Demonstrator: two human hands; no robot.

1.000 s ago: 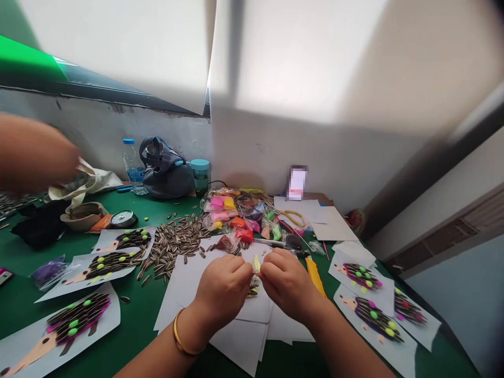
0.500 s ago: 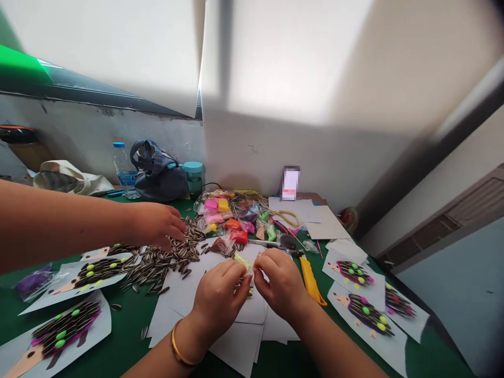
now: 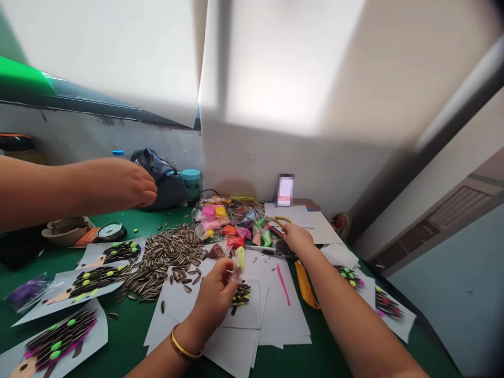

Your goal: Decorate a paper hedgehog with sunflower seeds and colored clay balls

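Observation:
My left hand (image 3: 216,289), with a gold bangle at the wrist, pinches a small clear bag of yellow clay (image 3: 240,258) above the white sheets (image 3: 281,320). Just below it, a partly covered hedgehog picture (image 3: 241,295) shows dark seeds and yellow dots. My right hand (image 3: 298,239) reaches to the back right, its fingertips beside the yellow-handled scissors (image 3: 280,219). Whether those fingers grip anything is unclear. A pink modelling tool (image 3: 283,283) lies on the sheets, left of a yellow utility knife (image 3: 307,286).
Another person's hand (image 3: 136,186) hangs at the left, above the table. Sunflower seeds (image 3: 169,252) are heaped left of the sheets, with finished hedgehog pictures (image 3: 84,278) beside them. Bags of coloured clay (image 3: 224,212) lie at the back. A phone (image 3: 285,190) leans on the wall.
My right hand has left my left hand and moved back and right toward the scissors. The other person's hand has lifted off the seeds, leftward. My left hand keeps the yellow clay bag.

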